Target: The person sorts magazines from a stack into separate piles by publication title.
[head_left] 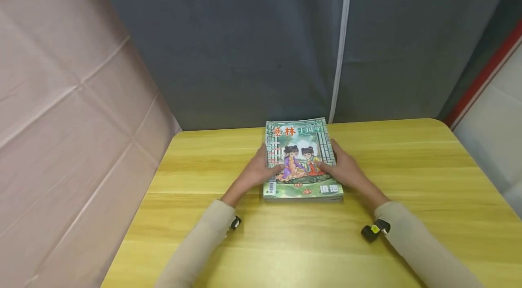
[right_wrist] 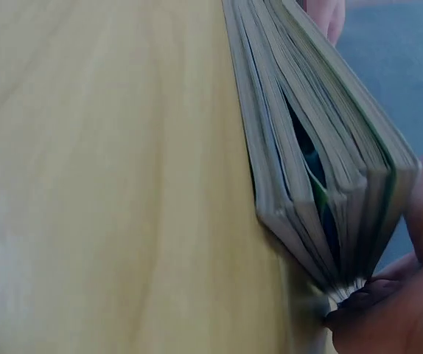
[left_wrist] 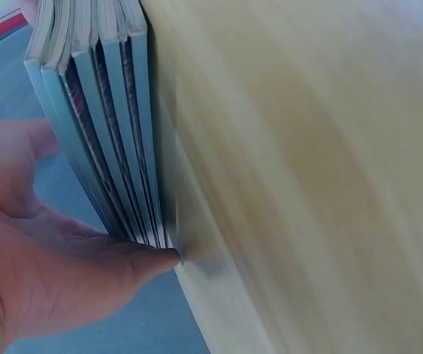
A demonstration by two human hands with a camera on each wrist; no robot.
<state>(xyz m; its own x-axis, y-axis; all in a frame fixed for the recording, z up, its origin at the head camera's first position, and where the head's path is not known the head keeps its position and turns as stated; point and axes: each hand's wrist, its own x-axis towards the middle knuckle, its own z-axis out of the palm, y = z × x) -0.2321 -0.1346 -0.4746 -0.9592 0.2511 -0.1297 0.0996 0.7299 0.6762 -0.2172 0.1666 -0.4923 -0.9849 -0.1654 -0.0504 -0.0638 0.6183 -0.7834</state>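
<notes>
A stack of several magazines (head_left: 299,190) lies near the table's far edge, its top cover green with two cartoon figures and large Chinese characters. On its left side my left hand (head_left: 261,168) grips it, thumb on the cover. Opposite, my right hand (head_left: 345,168) holds the right side, its thumb also on the cover. The left wrist view shows blue-green spines (left_wrist: 86,125) beside the left hand (left_wrist: 57,251). Page edges (right_wrist: 344,147) face the right wrist camera, with a small gap between some copies; the right hand (right_wrist: 410,302) is at the far corner.
The yellow wood-grain table (head_left: 293,247) spreads around the stack. A dark grey curtain (head_left: 244,52) hangs right behind the far edge. Pale pink cloth (head_left: 81,143) covers the left side, and a white panel with a red strip (head_left: 485,72) stands at the right.
</notes>
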